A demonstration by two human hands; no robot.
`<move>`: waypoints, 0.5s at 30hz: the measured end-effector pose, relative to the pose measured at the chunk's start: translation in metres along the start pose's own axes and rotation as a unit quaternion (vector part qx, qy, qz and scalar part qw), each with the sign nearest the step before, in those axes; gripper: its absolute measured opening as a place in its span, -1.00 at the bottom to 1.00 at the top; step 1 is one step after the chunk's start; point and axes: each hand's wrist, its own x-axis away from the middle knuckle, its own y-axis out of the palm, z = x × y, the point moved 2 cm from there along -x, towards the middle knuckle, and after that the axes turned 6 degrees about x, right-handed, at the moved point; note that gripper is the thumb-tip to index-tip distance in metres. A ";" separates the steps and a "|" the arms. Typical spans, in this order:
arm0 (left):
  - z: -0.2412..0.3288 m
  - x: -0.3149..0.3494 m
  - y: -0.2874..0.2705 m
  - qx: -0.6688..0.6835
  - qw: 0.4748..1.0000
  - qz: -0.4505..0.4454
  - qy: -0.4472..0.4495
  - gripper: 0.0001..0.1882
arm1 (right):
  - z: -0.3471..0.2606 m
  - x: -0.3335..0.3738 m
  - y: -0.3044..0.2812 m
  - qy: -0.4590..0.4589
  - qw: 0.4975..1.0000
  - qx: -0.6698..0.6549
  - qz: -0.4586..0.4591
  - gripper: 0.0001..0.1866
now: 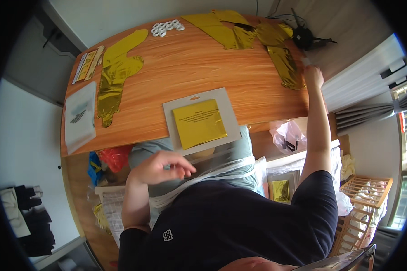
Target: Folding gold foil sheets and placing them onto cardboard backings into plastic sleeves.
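Hands (163,167) two, gold packet (199,123) one

Person in a dark short-sleeved shirt, seen from above

The shirt (230,221) is dark navy, almost black, with short sleeves that end above the elbows, leaving both forearms bare. A small white emblem (168,235) sits on the shirt's chest, toward the left sleeve. The left hand (163,166) and the right hand (313,76) are bare too, with no gloves, rings or watch to be made out. Above the shirt's lower hem lies a grey-green cloth with a pale band across it; whether it is worn cannot be told.
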 end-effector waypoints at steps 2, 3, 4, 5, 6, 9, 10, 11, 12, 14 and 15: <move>0.003 -0.007 -0.014 -0.143 0.979 0.111 0.098 -0.71 | 0.002 -0.002 0.005 -0.003 1.000 -0.011 0.012 -0.69; 0.005 -0.015 -0.017 -0.142 0.979 0.114 0.095 -0.71 | 0.003 -0.003 0.008 -0.002 1.000 -0.018 0.024 -0.69; 0.010 -0.026 -0.018 -0.210 0.957 0.153 0.132 -0.71 | 0.002 -0.005 0.011 -0.005 1.000 -0.021 0.021 -0.69; 0.014 -0.037 -0.019 -0.276 0.927 0.190 0.168 -0.71 | 0.001 -0.009 0.014 0.005 0.999 -0.046 -0.012 -0.68; 0.014 -0.048 -0.020 -0.275 0.928 0.193 0.163 -0.71 | 0.001 -0.012 0.019 0.016 0.996 -0.071 -0.047 -0.67; 0.011 -0.085 -0.029 -0.498 0.812 0.256 0.165 -0.63 | 0.034 -0.027 0.040 0.036 0.994 -0.080 -0.062 -0.64; 0.007 -0.094 -0.031 -0.547 0.789 0.235 0.152 -0.56 | 0.030 -0.030 0.043 0.034 0.994 -0.081 -0.065 -0.64; 0.003 -0.101 -0.033 -0.594 0.763 0.212 0.141 -0.49 | 0.029 -0.031 0.044 0.043 0.993 -0.084 -0.068 -0.63; -0.002 -0.105 -0.035 -0.592 0.765 0.212 0.137 -0.49 | 0.026 -0.030 0.044 0.051 0.992 -0.087 -0.073 -0.62; -0.012 -0.112 -0.037 -0.616 0.759 0.180 0.107 -0.35 | 0.017 -0.027 0.044 0.047 0.994 -0.065 -0.069 -0.63; -0.014 -0.112 -0.037 -0.614 0.761 0.180 0.105 -0.35 | 0.013 -0.027 0.041 0.043 0.996 -0.044 -0.062 -0.64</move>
